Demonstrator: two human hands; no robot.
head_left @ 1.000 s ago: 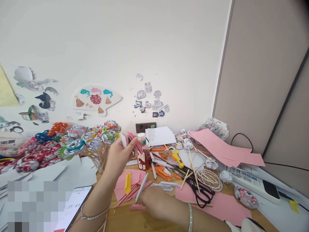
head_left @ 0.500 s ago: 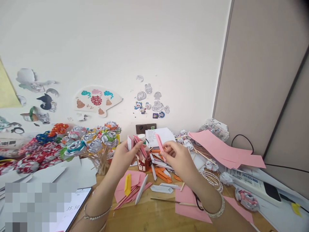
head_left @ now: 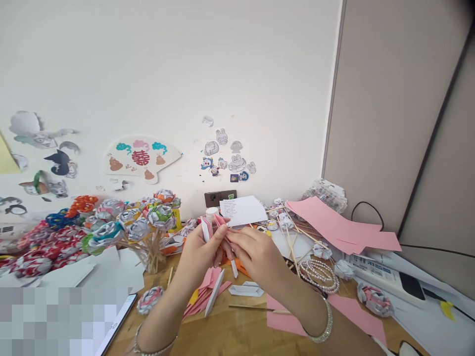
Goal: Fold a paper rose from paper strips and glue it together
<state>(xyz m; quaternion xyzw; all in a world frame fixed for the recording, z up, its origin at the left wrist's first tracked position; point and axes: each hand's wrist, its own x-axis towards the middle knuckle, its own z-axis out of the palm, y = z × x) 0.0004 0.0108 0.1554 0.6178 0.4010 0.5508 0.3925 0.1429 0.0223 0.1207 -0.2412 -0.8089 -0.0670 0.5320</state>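
Observation:
My left hand (head_left: pixel 206 244) is closed around several folded pink and white paper pieces (head_left: pixel 207 228), which stick up past the thumb. Against it, my right hand (head_left: pixel 256 247) pinches at a folded pink paper strip (head_left: pixel 219 221) by the left fingertips; the fingers of both hands overlap there and partly hide it. Below the hands lie folded pink strips (head_left: pixel 208 299), a long white folded strip (head_left: pixel 214 292) and a white folded piece (head_left: pixel 246 289) on the wooden table (head_left: pixel 208 336).
Paper flowers on sticks (head_left: pixel 148 222) crowd the left side, near a phone (head_left: pixel 117 326). Large pink sheets (head_left: pixel 334 227), a bead string (head_left: pixel 319 277) and a power strip (head_left: pixel 389 282) lie to the right. A written sheet (head_left: pixel 247 210) rests at the back by the wall.
My right hand has moved left with the pink strip and now meets my left hand. The view has shifted slightly, bringing a paper flower into sight beside my left forearm.

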